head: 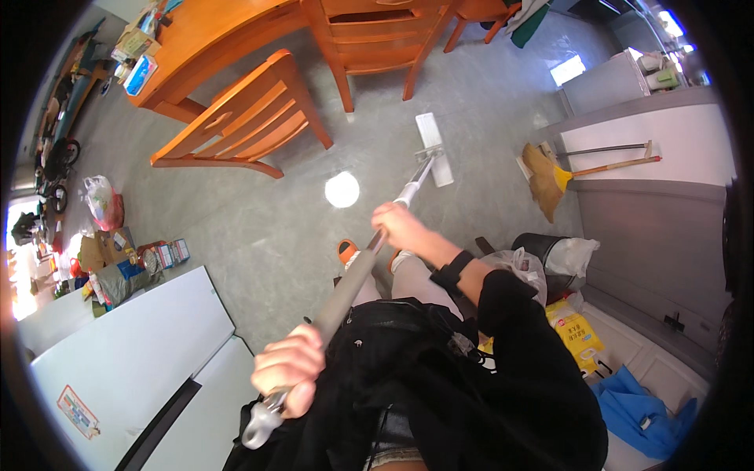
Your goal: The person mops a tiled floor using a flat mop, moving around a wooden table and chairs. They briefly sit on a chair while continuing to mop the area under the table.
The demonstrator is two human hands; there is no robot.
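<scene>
A flat mop's long handle point(344, 294) runs diagonally from the lower left up to its pale rectangular head point(436, 150). The head lies on the grey floor point(288, 218), below the wooden chairs and left of the broom. My left hand point(291, 365) wraps the grey grip close to the handle's white hanging end point(261, 425). Farther down, my right hand point(403, 226) is closed around the metal pole, just above its white section. A black band circles my right wrist. My feet, in orange slippers point(347, 250), stand beneath the handle.
Wooden chairs point(247, 126) stand by a wooden table point(224, 47). A yellow broom point(545, 179) leans right, above a black bin point(539, 247) and plastic bag point(518, 268). A white refrigerator point(147, 329) is at lower left; boxes point(109, 250) and a filled bag point(105, 203) lie beyond.
</scene>
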